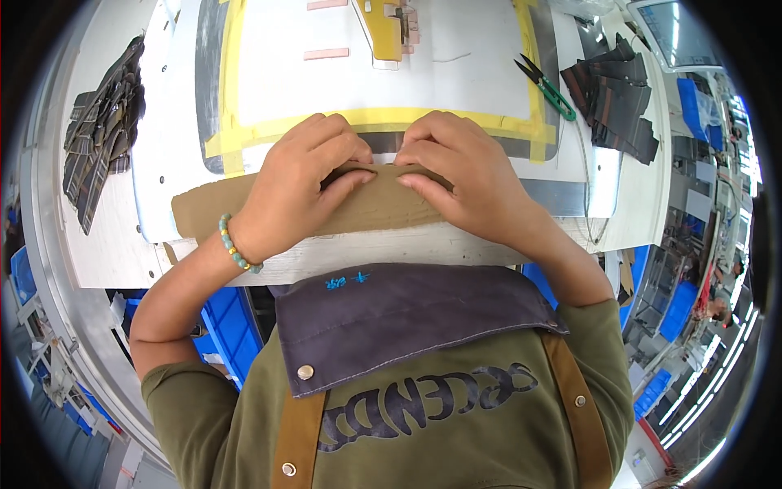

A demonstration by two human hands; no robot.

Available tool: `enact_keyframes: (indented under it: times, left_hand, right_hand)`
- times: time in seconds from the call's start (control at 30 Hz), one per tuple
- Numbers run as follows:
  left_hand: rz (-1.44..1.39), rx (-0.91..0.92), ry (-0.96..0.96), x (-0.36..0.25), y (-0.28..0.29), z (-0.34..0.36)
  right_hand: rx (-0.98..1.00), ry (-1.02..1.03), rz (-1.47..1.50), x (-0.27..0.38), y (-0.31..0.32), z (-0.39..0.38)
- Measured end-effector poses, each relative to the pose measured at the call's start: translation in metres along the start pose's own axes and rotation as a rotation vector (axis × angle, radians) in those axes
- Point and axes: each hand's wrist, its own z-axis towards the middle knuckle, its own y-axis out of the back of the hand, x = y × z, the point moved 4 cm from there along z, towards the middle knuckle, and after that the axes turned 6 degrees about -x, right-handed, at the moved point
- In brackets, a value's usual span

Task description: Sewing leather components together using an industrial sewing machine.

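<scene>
Far left of frame: bundle of dark striped cloth strips (104, 134) on the white desk (464, 243), well apart from both hands.

Brown cloth (371, 210): center-left of frame, at the near edge of the desk. Long axis runs left to right, roughly square to the reach of the forearms. Left end sticks out well past the left wrist, which has a beaded bracelet (231, 245).

Left hand (297, 175): fingers curled in, thumb on the near side, pinching the cloth's far edge. Nearly closed, cloth between thumb and fingers.

Right hand (466, 175): mirror of that, same edge, nearly closed on it. Short gap between the two pinches; edge looks turned up there.

Key relation: cloth lies under and toward the body from both grips, with the longer free length to the left. Left hand is nearer the cloth's middle; right hand is near its right end.

Top center: yellow machine part (379, 28). Upper right: green-handled snips (544, 84), then more striped strips (611, 102).
</scene>
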Motion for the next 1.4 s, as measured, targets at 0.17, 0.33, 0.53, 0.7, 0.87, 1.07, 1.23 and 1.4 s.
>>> enact_keyframes:
  times: [0.17, 0.33, 0.53, 0.7, 0.87, 1.07, 1.23, 1.4]
  left_hand:
    - [0.067, -0.062, -0.132, -0.004, 0.003, -0.002]
    - [0.081, -0.092, -0.148, -0.006, 0.012, -0.002]
    - [-0.497, -0.444, 0.618, 0.045, 0.094, 0.004]
    - [-0.243, -0.035, 0.139, 0.047, 0.201, 0.049]
    - [-0.128, 0.337, 0.071, 0.061, 0.09, 0.1]
    - [-0.119, 0.126, 0.309, 0.089, 0.049, 0.101]
    - [-0.052, 0.074, 0.249, 0.096, 0.061, 0.095]
    - [-0.058, -0.075, 0.224, 0.106, 0.053, 0.105]
  right_hand:
    - [-0.135, 0.005, 0.062, -0.002, 0.007, 0.002]
    - [-0.079, -0.027, 0.183, -0.008, 0.017, 0.011]
    - [-0.078, 0.051, -0.373, -0.034, 0.047, 0.026]
    - [0.058, 0.103, -0.572, -0.079, 0.034, 0.033]
    - [-0.099, 0.008, -0.801, -0.111, 0.047, 0.063]
    - [-0.069, 0.076, -0.465, -0.104, 0.043, 0.07]
    - [-0.054, 0.125, -0.461, -0.103, 0.04, 0.077]
    - [0.024, 0.15, -0.497, -0.106, 0.033, 0.081]
